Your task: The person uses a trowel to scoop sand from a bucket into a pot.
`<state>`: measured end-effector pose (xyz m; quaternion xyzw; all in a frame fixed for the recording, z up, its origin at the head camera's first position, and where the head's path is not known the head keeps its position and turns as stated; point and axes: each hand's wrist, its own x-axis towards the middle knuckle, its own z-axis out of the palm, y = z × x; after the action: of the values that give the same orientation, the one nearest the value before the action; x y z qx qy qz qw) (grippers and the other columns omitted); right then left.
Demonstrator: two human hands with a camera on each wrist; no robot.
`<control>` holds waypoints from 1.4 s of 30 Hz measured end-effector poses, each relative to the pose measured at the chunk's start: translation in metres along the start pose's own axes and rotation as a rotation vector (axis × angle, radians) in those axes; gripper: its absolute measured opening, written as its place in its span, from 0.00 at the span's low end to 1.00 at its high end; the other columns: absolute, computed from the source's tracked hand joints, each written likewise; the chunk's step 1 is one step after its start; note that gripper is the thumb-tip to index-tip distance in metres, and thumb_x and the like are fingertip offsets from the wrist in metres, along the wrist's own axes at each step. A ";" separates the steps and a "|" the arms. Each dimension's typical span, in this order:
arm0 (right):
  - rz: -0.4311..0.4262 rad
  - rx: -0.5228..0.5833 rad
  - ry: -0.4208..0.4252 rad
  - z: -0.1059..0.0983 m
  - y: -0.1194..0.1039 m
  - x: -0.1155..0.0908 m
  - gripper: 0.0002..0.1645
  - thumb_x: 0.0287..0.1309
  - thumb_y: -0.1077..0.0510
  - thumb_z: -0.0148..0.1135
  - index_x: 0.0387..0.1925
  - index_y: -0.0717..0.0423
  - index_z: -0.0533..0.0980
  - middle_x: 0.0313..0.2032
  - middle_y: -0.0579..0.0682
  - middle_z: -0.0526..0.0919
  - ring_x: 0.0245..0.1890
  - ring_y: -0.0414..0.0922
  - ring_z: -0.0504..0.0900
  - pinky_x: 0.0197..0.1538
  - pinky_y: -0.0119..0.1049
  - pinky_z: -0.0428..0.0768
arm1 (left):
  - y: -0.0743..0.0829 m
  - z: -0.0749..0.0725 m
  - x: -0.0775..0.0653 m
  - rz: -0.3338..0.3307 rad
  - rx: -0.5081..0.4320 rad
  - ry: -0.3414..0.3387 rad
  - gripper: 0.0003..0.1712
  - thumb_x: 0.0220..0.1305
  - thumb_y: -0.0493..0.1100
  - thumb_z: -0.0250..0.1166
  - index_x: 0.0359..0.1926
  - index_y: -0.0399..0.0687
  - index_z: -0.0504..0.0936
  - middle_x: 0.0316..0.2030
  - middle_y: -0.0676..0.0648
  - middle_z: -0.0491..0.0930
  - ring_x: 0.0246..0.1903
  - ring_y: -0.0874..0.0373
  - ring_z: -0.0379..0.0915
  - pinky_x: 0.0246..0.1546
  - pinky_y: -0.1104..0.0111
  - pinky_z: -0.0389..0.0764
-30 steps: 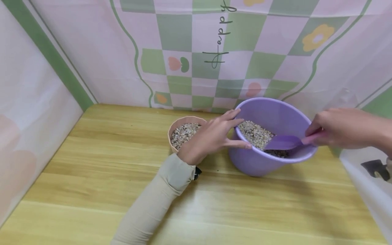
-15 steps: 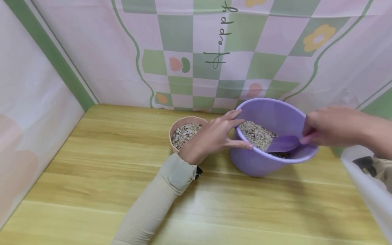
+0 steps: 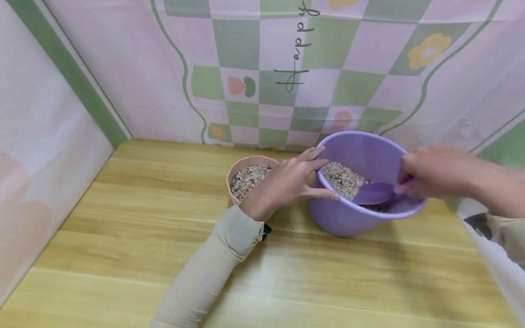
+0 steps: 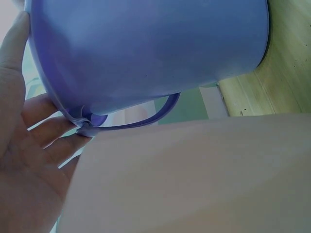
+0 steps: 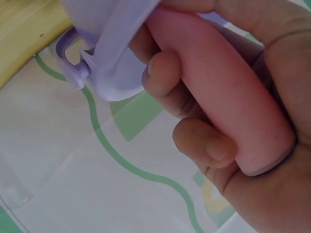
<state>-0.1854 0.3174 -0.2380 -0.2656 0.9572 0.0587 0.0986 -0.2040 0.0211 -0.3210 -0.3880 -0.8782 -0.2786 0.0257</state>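
A purple bucket (image 3: pixel 369 148) with a bail handle (image 4: pixel 146 119) stands on the table, partly filled with fine mixed gravel (image 3: pixel 342 177). My left hand (image 3: pixel 283 182) rests against the left side of its rim, thumb and fingers stretched out and spread. My right hand (image 3: pixel 434 173) grips the pink handle (image 5: pixel 218 87) of a trowel, fingers curled round it, at the bucket's right rim. The trowel's purple blade (image 3: pixel 374 193) is inside the bucket, tilted against the gravel. Behind my left wrist sits a peach-coloured pot (image 3: pixel 230 180), also holding gravel (image 3: pixel 248 180); my arm partly covers it.
The wooden table (image 3: pixel 135 237) spreads left and in front of the bucket. A checked, printed cloth (image 3: pixel 279 68) hangs close behind the bucket and pot. White sheeting (image 3: pixel 49 150) closes off the left side.
My right hand has shifted left over the bucket rim, and the trowel blade has moved slightly left across the gravel. My left hand stays on the rim.
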 end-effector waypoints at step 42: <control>-0.061 -0.046 0.084 0.022 -0.003 0.014 0.06 0.50 0.50 0.77 0.26 0.43 0.85 0.23 0.39 0.84 0.20 0.40 0.79 0.26 0.44 0.82 | 0.000 0.003 0.001 0.001 -0.034 0.010 0.53 0.52 0.73 0.67 0.73 0.52 0.67 0.77 0.45 0.49 0.73 0.52 0.51 0.68 0.62 0.65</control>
<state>-0.1918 0.3115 -0.2622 -0.2990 0.9504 0.0663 0.0541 -0.2038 0.0231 -0.3233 -0.3873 -0.8730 -0.2955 0.0236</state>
